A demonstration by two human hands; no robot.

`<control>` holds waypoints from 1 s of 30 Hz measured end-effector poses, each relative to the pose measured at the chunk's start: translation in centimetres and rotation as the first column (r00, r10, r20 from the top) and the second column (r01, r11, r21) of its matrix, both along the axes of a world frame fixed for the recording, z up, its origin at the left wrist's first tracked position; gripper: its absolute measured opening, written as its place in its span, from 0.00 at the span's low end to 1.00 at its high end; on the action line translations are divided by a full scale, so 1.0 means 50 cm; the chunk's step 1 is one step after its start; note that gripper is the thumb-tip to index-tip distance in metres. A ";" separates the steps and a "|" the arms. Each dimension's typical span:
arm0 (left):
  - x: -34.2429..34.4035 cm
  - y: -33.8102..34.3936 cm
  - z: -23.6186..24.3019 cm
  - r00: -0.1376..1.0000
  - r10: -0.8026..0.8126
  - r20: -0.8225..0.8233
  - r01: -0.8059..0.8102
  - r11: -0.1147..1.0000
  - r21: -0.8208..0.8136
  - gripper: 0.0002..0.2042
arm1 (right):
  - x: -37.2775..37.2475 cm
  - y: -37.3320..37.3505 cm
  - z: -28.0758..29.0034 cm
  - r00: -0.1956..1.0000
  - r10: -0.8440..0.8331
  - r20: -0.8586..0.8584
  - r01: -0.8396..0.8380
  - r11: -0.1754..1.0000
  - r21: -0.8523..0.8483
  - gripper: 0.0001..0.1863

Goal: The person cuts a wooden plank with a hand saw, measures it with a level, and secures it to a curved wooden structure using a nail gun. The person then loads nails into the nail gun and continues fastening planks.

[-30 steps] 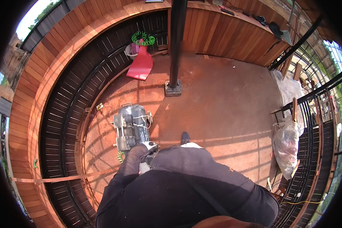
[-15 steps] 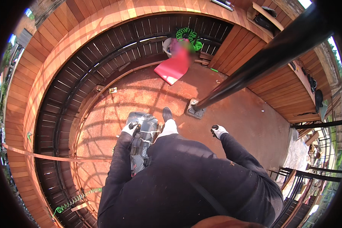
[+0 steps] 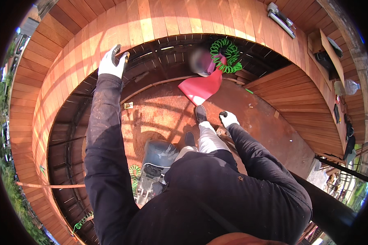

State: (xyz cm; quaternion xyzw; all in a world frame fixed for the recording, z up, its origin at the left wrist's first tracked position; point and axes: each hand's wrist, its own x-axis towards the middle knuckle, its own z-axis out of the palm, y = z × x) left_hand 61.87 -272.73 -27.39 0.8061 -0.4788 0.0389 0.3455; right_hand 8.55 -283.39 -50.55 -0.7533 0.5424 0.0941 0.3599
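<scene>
My left hand (image 3: 114,61), in a white glove with dark fingertips, reaches up with fingers apart beside the curved wooden ledge (image 3: 135,18); contact is unclear. Lower right, my right hand (image 3: 227,119), similarly gloved, is curled over the floor, its contents if any hidden. A red sheet (image 3: 198,87) lies just beyond my front shoe, below green coiled hose (image 3: 227,57) and a pail partly hidden by blur. Below, between my left arm and legs, a grey air compressor (image 3: 153,155) is partly covered by my body.
A black post (image 3: 335,206) slants behind my right side. A wooden counter (image 3: 294,110) curves along the right, with a metal tool (image 3: 280,18), a plastic bottle (image 3: 351,87) and dark items on top. A thin wooden strip (image 3: 49,186) crosses the left side.
I have stepped forward past the compressor toward the red sheet. My left hand has risen from near the compressor to the curved ledge. The post has shifted behind my right side.
</scene>
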 end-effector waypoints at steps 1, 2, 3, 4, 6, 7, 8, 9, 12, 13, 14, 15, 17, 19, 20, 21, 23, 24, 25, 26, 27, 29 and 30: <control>0.035 -0.057 0.021 0.998 0.014 0.057 -0.017 0.999 0.048 0.25 | 0.037 -0.051 -0.023 0.994 0.057 -0.088 -0.056 0.998 0.016 0.15; 0.060 -0.114 0.049 0.988 0.074 0.132 -0.095 0.982 0.162 0.27 | 0.072 -0.097 -0.044 0.990 0.102 -0.097 -0.107 0.993 -0.057 0.14; 0.088 -0.170 0.044 0.971 0.120 0.208 -0.175 0.947 0.269 0.28 | 0.111 -0.152 -0.070 0.985 0.130 -0.111 -0.138 0.988 -0.067 0.14; 0.139 -0.197 -0.001 0.969 0.135 0.205 -0.185 0.950 0.251 0.29 | 0.146 -0.198 -0.102 0.978 0.168 -0.126 -0.178 0.982 -0.070 0.14; 0.234 -0.218 -0.111 0.984 0.152 0.089 -0.167 0.969 0.182 0.31 | 0.215 -0.287 -0.163 0.956 0.267 -0.122 -0.279 0.956 -0.095 0.15; 0.207 -0.261 -0.134 0.929 0.164 0.333 -0.278 0.902 0.330 0.32 | 0.252 -0.338 -0.189 0.949 0.298 -0.106 -0.310 0.942 -0.125 0.16; 0.182 -0.277 -0.145 0.893 0.131 0.430 -0.282 0.908 0.309 0.32 | 0.280 -0.372 -0.216 0.929 0.330 -0.166 -0.359 0.914 -0.188 0.16; 0.165 -0.291 -0.133 0.841 0.102 0.531 -0.288 0.916 0.281 0.32 | 0.306 -0.420 -0.274 0.887 0.410 -0.214 -0.450 0.870 -0.202 0.17; 0.177 -0.286 -0.154 0.874 0.077 0.480 -0.207 0.952 0.224 0.30 | 0.390 -0.518 -0.375 0.710 0.604 -0.362 -0.700 0.659 -0.274 0.18; 0.192 -0.281 -0.159 0.875 0.024 0.484 -0.138 0.970 0.202 0.30 | 0.428 -0.554 -0.405 0.619 0.668 -0.412 -0.785 0.545 -0.295 0.18; 0.196 -0.273 -0.162 0.902 0.027 0.431 -0.118 0.975 0.187 0.28 | 0.462 -0.577 -0.435 0.501 0.706 -0.500 -0.866 0.414 -0.282 0.18; 0.186 -0.241 -0.152 0.920 0.064 0.386 -0.138 0.977 0.166 0.25 | 0.520 -0.604 -0.457 0.398 0.738 -0.544 -0.917 0.327 -0.228 0.17; 0.276 -0.270 -0.199 0.934 -0.028 0.357 -0.052 0.975 0.214 0.22 | 0.541 -0.629 -0.517 0.268 0.725 -0.635 -0.951 0.305 -0.053 0.17; 0.294 -0.235 -0.200 0.940 -0.021 0.340 -0.056 0.975 0.215 0.22 | 0.577 -0.652 -0.564 0.156 0.744 -0.650 -0.986 0.152 -0.064 0.17; 0.291 -0.217 -0.193 0.944 -0.007 0.331 -0.063 0.977 0.202 0.22 | 0.590 -0.673 -0.594 0.110 0.771 -0.627 -0.994 0.092 -0.061 0.19; 0.284 -0.187 -0.196 0.953 0.026 0.303 -0.090 0.976 0.200 0.22 | 0.613 -0.680 -0.634 0.036 0.804 -0.593 -0.999 0.010 -0.048 0.20; 0.288 -0.180 -0.213 0.965 0.006 0.261 -0.052 0.984 0.171 0.22 | 0.611 -0.690 -0.676 -0.050 0.788 -0.614 -0.999 -0.042 0.028 0.21; 0.298 -0.186 -0.225 0.973 -0.003 0.229 -0.037 0.985 0.169 0.22 | 0.600 -0.699 -0.713 -0.051 0.794 -0.606 -0.998 -0.061 0.004 0.21; 0.299 -0.188 -0.227 0.978 -0.009 0.208 -0.026 0.986 0.164 0.22 | 0.591 -0.706 -0.732 -0.049 0.798 -0.601 -0.997 -0.079 -0.024 0.21; 0.303 -0.192 -0.232 0.983 -0.015 0.186 -0.015 0.987 0.160 0.21 | 0.591 -0.714 -0.751 -0.012 0.807 -0.591 -0.999 -0.037 -0.030 0.20; 0.301 -0.186 -0.227 0.987 -0.011 0.162 -0.016 0.987 0.162 0.21 | 0.597 -0.704 -0.738 0.018 0.818 -0.575 -0.999 -0.002 -0.033 0.19; 0.303 -0.177 -0.225 0.991 0.003 0.135 -0.024 0.987 0.157 0.21 | 0.593 -0.699 -0.753 0.017 0.818 -0.575 -0.999 -0.004 -0.035 0.17; 0.302 -0.173 -0.222 0.992 0.009 0.129 -0.029 0.988 0.150 0.21 | 0.606 -0.694 -0.753 -0.009 0.800 -0.600 -0.998 -0.045 -0.044 0.17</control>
